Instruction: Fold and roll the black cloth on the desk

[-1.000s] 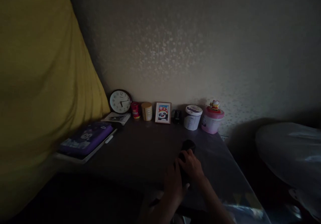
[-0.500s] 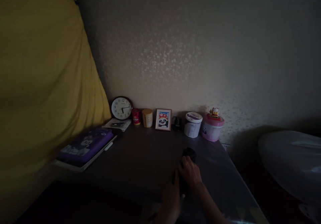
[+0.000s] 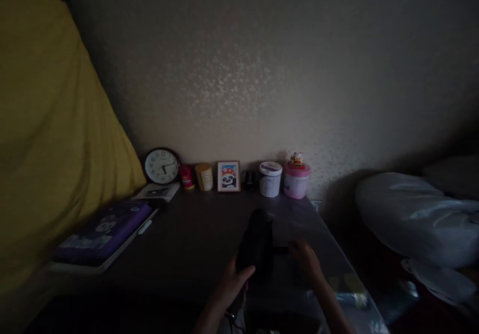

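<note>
A long black object (image 3: 256,242) is held by its lower part in the left hand (image 3: 235,283), its far end pointed toward the wall, over the near right part of a dim tabletop (image 3: 194,239). The left thumb is laid across the black surface, with the fingers largely hidden beneath. By the right hand (image 3: 305,259), a short dark strip (image 3: 281,250) is held out sideways, its end apparently pinched between closed fingertips; whether the strip is stretched taut cannot be told in the low light. From its loose, irregular outline, the object may be judged fairly light and cloth-like, soft on the outside and perhaps stiffer along its length, with little risk of breakage or slipping. A firm hold is probably best taken around the lower part, where the left hand is placed, while the strip, likely thin and flexible, is better gripped near its tip. Along the wall, a round clock (image 3: 162,166), a red can (image 3: 187,177), a framed panda picture (image 3: 229,177) and a white tub (image 3: 270,179) are lined up well apart from both hands; a purple case (image 3: 107,229) is seen at the left.
</note>
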`<action>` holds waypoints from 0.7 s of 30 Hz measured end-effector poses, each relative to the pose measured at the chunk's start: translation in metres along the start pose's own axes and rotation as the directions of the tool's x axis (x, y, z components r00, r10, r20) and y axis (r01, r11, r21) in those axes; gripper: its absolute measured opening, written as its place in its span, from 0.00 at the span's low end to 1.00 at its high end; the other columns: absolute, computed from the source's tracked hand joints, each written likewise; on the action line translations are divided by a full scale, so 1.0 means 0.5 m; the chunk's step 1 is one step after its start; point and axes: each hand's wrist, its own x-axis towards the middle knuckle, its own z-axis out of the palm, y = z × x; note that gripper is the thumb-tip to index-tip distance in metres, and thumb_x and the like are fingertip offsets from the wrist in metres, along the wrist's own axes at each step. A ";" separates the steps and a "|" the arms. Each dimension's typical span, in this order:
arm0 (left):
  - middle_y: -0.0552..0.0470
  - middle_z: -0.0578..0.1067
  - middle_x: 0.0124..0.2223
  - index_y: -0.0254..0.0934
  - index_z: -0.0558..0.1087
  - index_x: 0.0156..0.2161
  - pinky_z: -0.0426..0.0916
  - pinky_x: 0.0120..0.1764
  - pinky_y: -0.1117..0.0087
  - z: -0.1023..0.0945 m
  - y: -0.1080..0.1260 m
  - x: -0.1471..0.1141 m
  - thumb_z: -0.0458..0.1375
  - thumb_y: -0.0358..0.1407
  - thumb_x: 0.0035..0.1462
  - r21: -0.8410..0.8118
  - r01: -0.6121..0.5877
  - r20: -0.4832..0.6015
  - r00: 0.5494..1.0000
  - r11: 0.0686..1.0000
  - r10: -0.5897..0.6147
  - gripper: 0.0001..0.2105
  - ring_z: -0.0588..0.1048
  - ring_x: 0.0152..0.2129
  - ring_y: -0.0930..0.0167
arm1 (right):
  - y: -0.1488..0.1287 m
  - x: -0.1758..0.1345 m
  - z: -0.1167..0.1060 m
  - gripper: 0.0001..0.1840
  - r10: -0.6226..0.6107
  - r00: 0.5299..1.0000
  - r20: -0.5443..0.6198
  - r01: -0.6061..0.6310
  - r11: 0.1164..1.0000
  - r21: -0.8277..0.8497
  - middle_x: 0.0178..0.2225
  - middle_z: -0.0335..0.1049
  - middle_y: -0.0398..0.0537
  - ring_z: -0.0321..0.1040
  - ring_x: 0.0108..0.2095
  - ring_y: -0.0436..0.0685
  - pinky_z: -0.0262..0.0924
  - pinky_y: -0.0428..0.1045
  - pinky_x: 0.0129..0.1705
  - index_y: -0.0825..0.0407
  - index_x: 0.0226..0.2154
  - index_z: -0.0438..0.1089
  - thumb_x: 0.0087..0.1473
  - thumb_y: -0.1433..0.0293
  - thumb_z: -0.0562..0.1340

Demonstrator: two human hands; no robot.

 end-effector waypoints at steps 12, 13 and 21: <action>0.63 0.64 0.17 0.39 0.62 0.41 0.54 0.11 0.80 -0.009 0.038 -0.019 0.54 0.57 0.42 -0.286 0.086 0.133 0.990 0.954 -0.049 0.27 0.59 0.07 0.80 | -0.123 -0.027 0.015 0.23 -0.040 0.988 0.152 -0.026 0.913 0.407 0.37 0.72 0.50 0.67 0.41 0.59 0.60 0.50 0.43 0.53 0.37 0.70 0.50 0.54 0.52; 0.63 0.64 0.17 0.39 0.62 0.41 0.54 0.11 0.80 -0.008 0.039 -0.021 0.54 0.57 0.43 -0.293 0.088 0.141 0.989 0.952 -0.048 0.27 0.59 0.07 0.80 | -0.132 -0.029 0.019 0.24 -0.026 0.982 0.187 -0.054 0.911 0.408 0.38 0.72 0.49 0.67 0.42 0.58 0.60 0.50 0.43 0.53 0.37 0.70 0.51 0.53 0.51; 0.58 0.70 0.22 0.39 0.62 0.48 0.65 0.20 0.73 0.013 0.024 -0.035 0.54 0.53 0.45 -0.260 0.092 0.175 0.983 0.961 -0.047 0.28 0.68 0.14 0.75 | -0.157 -0.051 0.081 0.30 0.139 0.974 0.176 -0.191 0.927 0.322 0.40 0.70 0.57 0.67 0.43 0.61 0.60 0.49 0.41 0.60 0.47 0.57 0.47 0.55 0.55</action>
